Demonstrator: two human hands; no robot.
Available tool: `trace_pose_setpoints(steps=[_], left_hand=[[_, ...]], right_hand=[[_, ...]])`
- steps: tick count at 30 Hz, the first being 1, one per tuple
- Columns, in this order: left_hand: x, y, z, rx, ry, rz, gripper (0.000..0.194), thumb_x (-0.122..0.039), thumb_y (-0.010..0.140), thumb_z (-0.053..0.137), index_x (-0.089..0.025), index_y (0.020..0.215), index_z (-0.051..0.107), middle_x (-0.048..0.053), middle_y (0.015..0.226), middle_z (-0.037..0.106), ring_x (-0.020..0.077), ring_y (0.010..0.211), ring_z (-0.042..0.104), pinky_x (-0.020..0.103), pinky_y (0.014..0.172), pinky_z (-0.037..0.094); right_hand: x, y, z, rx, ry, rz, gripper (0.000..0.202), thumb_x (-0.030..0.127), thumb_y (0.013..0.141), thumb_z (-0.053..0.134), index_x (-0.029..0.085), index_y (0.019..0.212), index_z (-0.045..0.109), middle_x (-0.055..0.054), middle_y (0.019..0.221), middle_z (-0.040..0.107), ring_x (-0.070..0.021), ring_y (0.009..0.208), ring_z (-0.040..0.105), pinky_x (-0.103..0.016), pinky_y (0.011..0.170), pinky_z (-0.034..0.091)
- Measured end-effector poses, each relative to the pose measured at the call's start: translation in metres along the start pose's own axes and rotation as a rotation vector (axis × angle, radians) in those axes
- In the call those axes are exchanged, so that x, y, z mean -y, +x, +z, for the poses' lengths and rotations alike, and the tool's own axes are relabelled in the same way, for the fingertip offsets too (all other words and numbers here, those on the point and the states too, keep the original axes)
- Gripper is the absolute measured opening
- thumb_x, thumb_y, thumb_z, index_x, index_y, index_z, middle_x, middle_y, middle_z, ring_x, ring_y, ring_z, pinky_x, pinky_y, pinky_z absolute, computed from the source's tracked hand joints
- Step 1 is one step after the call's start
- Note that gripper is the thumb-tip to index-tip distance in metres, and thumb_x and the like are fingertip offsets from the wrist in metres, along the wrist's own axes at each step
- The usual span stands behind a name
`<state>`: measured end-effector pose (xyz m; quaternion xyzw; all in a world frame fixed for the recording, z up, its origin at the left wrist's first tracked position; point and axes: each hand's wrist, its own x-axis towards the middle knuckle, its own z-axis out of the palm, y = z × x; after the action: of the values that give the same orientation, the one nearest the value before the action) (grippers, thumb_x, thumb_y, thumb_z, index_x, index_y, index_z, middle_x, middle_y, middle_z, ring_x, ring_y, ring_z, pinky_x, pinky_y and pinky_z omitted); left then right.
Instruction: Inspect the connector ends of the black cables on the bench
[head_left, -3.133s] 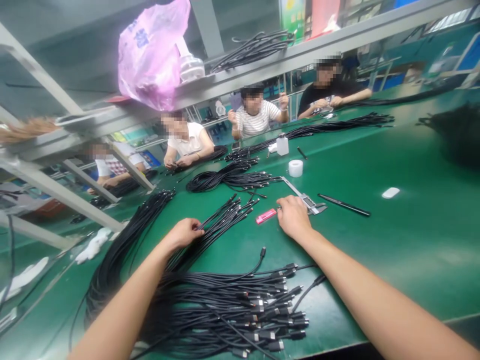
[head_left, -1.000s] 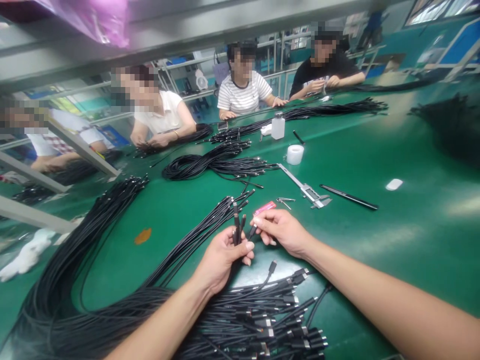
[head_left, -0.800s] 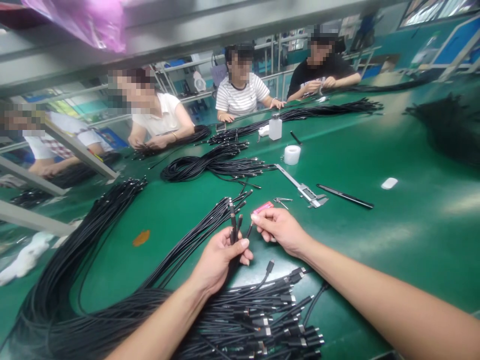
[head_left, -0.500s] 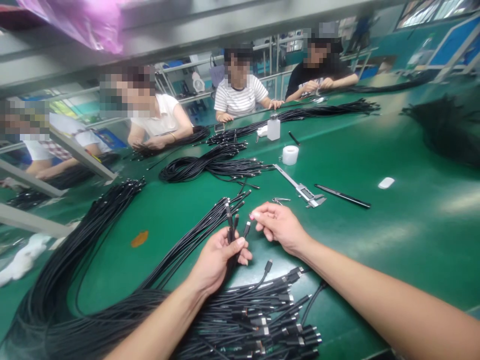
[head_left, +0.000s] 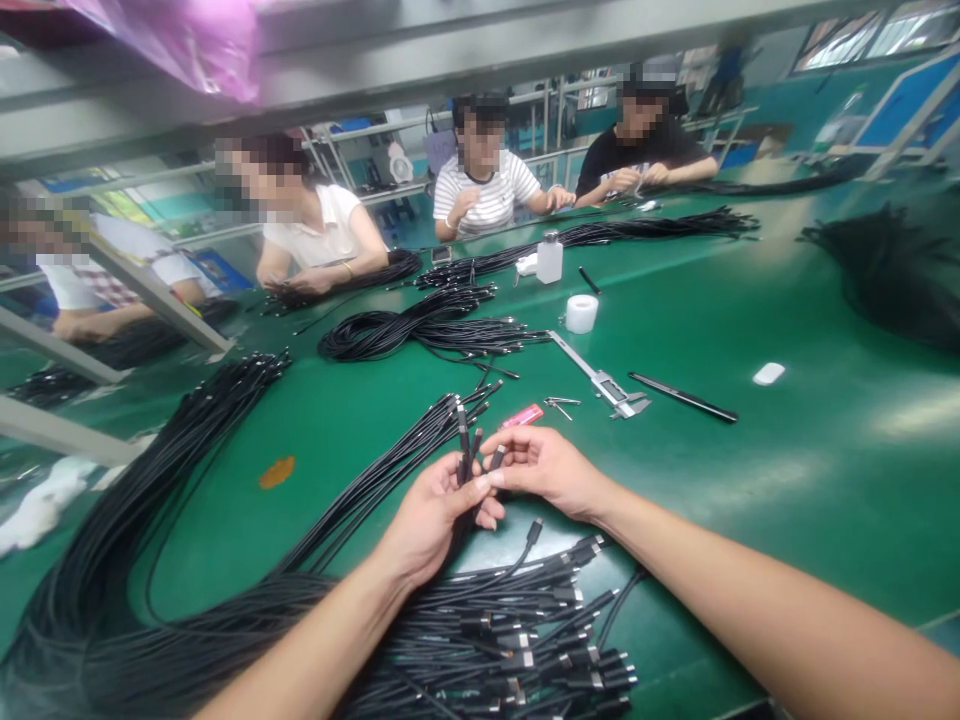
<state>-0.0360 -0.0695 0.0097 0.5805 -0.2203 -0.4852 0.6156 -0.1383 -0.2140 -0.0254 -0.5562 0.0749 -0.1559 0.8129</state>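
My left hand is closed around several black USB cables, their plugs pointing up between thumb and fingers. Against it, my right hand closes its thumb and fingers on one of these cables, just at its plug. Behind the right hand a flat red-and-white piece lies on the green table; its kind is unclear. Below both hands spreads a large pile of black cables with metal plug ends toward the right. A thinner bundle of cables runs behind my left hand.
Beyond my hands lie a caliper, a black pen-like stick, small metal pins, a roll of clear tape and a white bottle. Several co-workers sit across the table. A grey shelf beam crosses overhead.
My right hand has moved left and down onto a plug held in my left hand. The red-and-white piece behind it shows more fully. A co-worker in stripes has raised a hand.
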Motion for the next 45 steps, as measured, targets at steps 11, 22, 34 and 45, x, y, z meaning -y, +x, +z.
trace_pose_setpoints(steps=[11, 22, 34, 45], left_hand=[[0.0004, 0.0029, -0.0035, -0.047, -0.022, 0.048, 0.025, -0.026, 0.076, 0.080, -0.012, 0.093, 0.067, 0.003, 0.079, 0.064, 0.0116, 0.067, 0.060, 0.023, 0.065, 0.049], [0.0024, 0.0011, -0.0004, -0.069, 0.035, 0.058, 0.034, -0.026, 0.066, 0.086, -0.013, 0.088, 0.064, -0.001, 0.076, 0.059, 0.0088, 0.060, 0.053, 0.021, 0.055, 0.045], [0.0011, -0.0009, 0.0001, -0.005, 0.038, 0.034, 0.029, -0.027, 0.073, 0.082, -0.014, 0.084, 0.059, -0.002, 0.067, 0.059, 0.0097, 0.058, 0.056, 0.021, 0.055, 0.045], [0.0024, -0.0001, 0.0000, 0.023, 0.051, 0.034, 0.031, -0.027, 0.076, 0.080, -0.012, 0.094, 0.059, 0.001, 0.076, 0.063, 0.0111, 0.061, 0.060, 0.022, 0.055, 0.048]], right_hand=[[0.0003, 0.0016, 0.0001, -0.129, -0.094, -0.023, 0.037, 0.051, 0.078, 0.074, 0.015, 0.086, 0.066, 0.004, 0.062, 0.055, -0.0100, 0.057, 0.047, -0.024, 0.055, 0.036], [-0.0013, 0.0021, -0.0017, -0.120, -0.061, -0.019, 0.036, 0.050, 0.077, 0.075, 0.016, 0.083, 0.070, 0.000, 0.064, 0.063, -0.0102, 0.054, 0.054, -0.023, 0.052, 0.043], [-0.0003, 0.0012, -0.0009, -0.113, -0.020, 0.006, 0.035, 0.049, 0.077, 0.076, 0.016, 0.080, 0.067, 0.003, 0.058, 0.060, -0.0092, 0.050, 0.051, -0.022, 0.050, 0.041], [0.0006, 0.0002, 0.0004, -0.123, 0.068, -0.028, 0.035, 0.043, 0.074, 0.080, 0.016, 0.094, 0.072, -0.005, 0.085, 0.073, -0.0139, 0.072, 0.064, -0.027, 0.067, 0.050]])
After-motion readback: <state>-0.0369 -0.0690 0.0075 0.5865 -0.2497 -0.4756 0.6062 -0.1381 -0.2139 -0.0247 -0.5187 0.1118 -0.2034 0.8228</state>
